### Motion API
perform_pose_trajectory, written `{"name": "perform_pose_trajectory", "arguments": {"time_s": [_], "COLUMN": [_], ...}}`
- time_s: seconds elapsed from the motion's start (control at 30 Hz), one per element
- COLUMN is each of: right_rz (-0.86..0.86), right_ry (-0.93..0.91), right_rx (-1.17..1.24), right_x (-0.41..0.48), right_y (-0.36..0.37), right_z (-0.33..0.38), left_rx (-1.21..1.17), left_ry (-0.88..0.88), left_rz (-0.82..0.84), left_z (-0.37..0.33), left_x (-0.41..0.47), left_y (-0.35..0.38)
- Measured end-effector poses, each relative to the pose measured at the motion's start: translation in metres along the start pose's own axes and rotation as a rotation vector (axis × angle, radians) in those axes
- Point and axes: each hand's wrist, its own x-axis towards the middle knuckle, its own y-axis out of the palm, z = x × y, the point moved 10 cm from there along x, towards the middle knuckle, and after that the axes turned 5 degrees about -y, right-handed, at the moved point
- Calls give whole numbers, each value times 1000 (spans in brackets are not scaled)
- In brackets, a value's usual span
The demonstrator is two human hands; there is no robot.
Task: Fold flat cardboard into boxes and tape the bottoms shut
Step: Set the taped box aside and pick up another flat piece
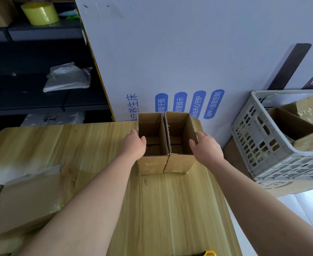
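1. Head view: two open-topped boxes stand upright on the tabletop point(170, 209) near its far edge, with their inner walls touching.
2. The left box point(152, 163) and the right box point(178, 163) both show folded bottom flaps inside.
3. The left hand point(135, 145) grips the outer wall of the left box at its rim. The thumb hooks over the rim into the box, and the fingers point(133, 132) lie against the outside of the wall, so the cardboard sits clamped between them.
4. The right hand point(206, 147) grips the outer wall of the right box in the same way. The thumb lies inside the rim and the other fingers curl round the outside, mostly hidden behind the hand.
5. Both boxes thus sit between the two hands, each held by its outer wall.
6. Flat cardboard point(28, 200) lies in a stack on the left part of the tabletop, well apart from the boxes.
7. A grey crate point(262, 154) stands tilted to the right of the tabletop, with more boxes inside it.
8. A white board point(170, 52) with blue print rises just behind the boxes.
9. A yellow tape roll point(40, 12) sits on a shelf point(41, 32) at the upper left.
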Motion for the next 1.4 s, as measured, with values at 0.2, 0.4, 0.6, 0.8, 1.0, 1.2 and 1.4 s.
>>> {"name": "perform_pose_trajectory", "arguments": {"time_s": [0.2, 0.4, 0.6, 0.8, 1.0, 1.2, 1.4], "right_rz": [-68, -83, -10, 136, 291, 395, 360], "right_ry": [-195, -343, -513, -640, -630, -482, -239], "right_rx": [-134, -165, -162, -182, -174, -148, 415], "right_x": [-11, -43, -93, -129, -136, -117, -93], "right_y": [-14, -12, 35, 114, 192, 254, 245], "right_z": [45, 108, 194, 274, 333, 355, 345], "left_rx": [78, 212, 362, 454, 559, 360, -201], "left_ry": [117, 243, 227, 33, -185, -256, -299], "left_rz": [-103, -220, -244, -231, -138, -32, -234], "left_z": [-12, 8, 86, 221, 351, 415, 408], "left_x": [-19, -69, -111, -114, -96, -56, -42], "left_y": [-29, -73, -96, -125, -143, -123, -140]}}
